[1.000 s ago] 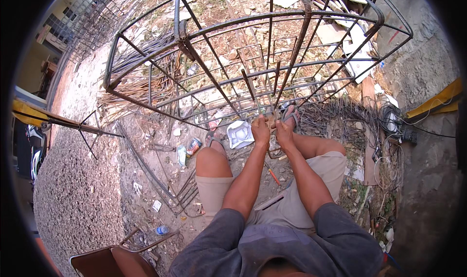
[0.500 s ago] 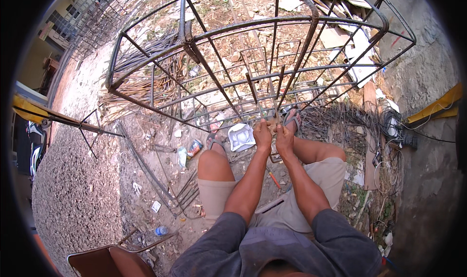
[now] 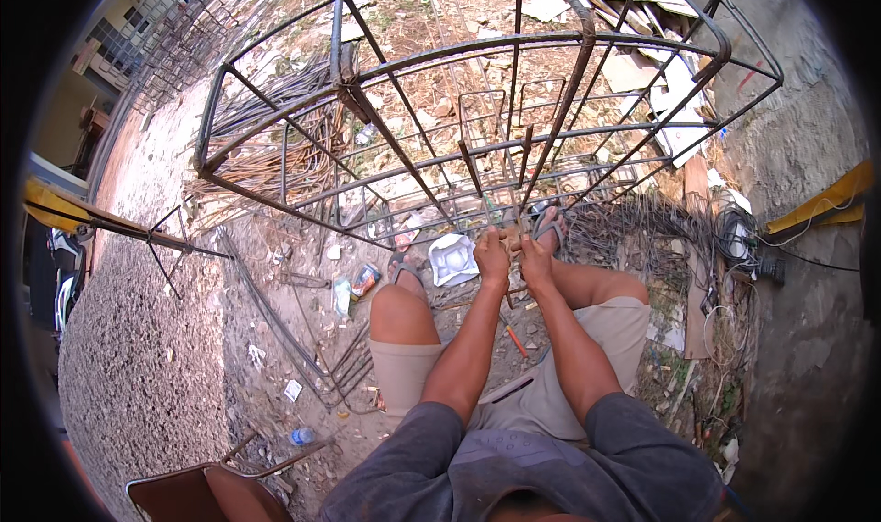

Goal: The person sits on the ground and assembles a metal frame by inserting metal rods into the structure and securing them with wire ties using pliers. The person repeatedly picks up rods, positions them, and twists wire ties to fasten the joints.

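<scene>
I sit with both forearms reaching forward, my fists side by side between my knees. My left hand (image 3: 492, 259) is closed, and so is my right hand (image 3: 534, 264). Both grip a thin bent steel rod (image 3: 510, 294), part of which shows below the fists; the fingers hide the rest. Just beyond the hands two rod ends (image 3: 470, 168) stick up, and I cannot tell whether they belong to the same piece. In front stands a large cage of steel reinforcing bars (image 3: 459, 61), its long bars tied to bent rectangular hoops.
A white foam tray (image 3: 451, 259) lies by my left sandal. An orange-handled tool (image 3: 516, 338) rests on the ground between my legs. Tangled wire (image 3: 642, 233) lies to the right, bundled rods (image 3: 266, 173) to the far left. A brown chair (image 3: 184, 494) stands near left.
Both fists have moved slightly left, still closed. The rod below them has turned: its squared bend showed earlier and now looks like a narrow slanting piece. The view has shifted a little.
</scene>
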